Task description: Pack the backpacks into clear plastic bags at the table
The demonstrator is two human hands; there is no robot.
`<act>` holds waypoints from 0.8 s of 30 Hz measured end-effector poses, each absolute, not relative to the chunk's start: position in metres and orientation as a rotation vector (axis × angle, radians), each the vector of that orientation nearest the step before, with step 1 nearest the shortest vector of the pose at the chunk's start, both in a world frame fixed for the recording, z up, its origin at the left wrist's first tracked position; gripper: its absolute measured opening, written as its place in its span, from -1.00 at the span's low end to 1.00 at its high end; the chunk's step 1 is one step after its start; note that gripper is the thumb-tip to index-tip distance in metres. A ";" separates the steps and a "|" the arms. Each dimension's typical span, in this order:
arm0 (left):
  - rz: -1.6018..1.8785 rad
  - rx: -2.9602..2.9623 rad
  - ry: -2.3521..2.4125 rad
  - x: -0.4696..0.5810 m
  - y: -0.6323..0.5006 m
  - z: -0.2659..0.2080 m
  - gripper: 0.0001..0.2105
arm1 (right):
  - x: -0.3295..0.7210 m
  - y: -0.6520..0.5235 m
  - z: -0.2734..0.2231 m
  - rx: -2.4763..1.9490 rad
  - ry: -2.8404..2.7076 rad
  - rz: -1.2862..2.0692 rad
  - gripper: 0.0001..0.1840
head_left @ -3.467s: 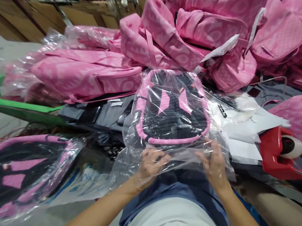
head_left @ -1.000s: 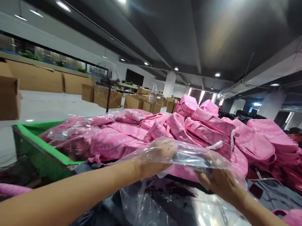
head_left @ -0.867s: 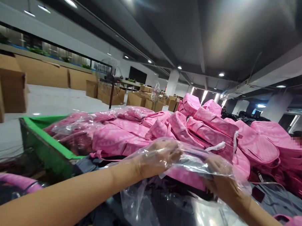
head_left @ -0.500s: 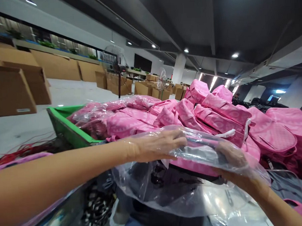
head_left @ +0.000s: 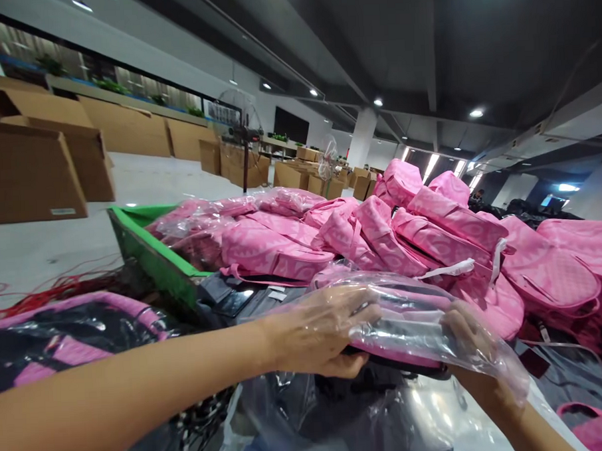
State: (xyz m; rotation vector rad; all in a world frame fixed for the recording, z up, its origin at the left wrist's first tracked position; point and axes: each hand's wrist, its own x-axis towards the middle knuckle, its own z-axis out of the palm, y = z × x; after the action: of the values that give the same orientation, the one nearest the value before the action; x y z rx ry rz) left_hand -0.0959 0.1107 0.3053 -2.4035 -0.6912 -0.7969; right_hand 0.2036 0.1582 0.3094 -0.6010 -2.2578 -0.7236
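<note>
A pink backpack (head_left: 403, 351) with a dark edge is held in front of me, partly covered by a clear plastic bag (head_left: 408, 284). My left hand (head_left: 325, 327) grips the backpack's left side, thumb low and fingers curled over the top. Clear film lies over the fingers of that hand. At the other end, my right hand (head_left: 468, 331) is closed round the backpack's right side under the film. The plastic blurs its fingertips. More loose plastic hangs below the backpack.
Pink backpacks (head_left: 276, 246) are heaped behind my hands, some wrapped in plastic. A green bin (head_left: 155, 258) stands at the left. A plastic-wrapped black and pink bag (head_left: 81, 335) lies near my left forearm. Cardboard boxes (head_left: 29, 167) and a fan (head_left: 244, 131) stand beyond.
Both hands have come down a little with the backpack. The film's front edge has risen from below the backpack to lie over it. My view has shifted slightly left.
</note>
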 end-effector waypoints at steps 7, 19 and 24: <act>-0.829 -2.085 -0.659 -0.104 0.119 0.283 -0.82 | 0.192 0.150 0.303 -0.467 -2.405 -0.682 -0.85; -1.125 -2.126 -0.691 -0.091 0.081 0.157 -0.95 | 0.187 0.124 0.196 -0.266 -2.256 -0.816 -0.78; -1.235 -2.106 -0.852 -0.081 0.060 0.060 -0.90 | 0.201 0.098 0.116 -0.330 -2.385 -0.751 -0.71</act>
State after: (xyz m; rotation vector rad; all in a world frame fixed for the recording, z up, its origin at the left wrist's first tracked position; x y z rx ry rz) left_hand -0.0809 0.0599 0.0605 -2.1055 -0.8525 -1.2349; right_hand 0.2007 0.0983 0.1158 -0.3301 -2.3846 -0.7507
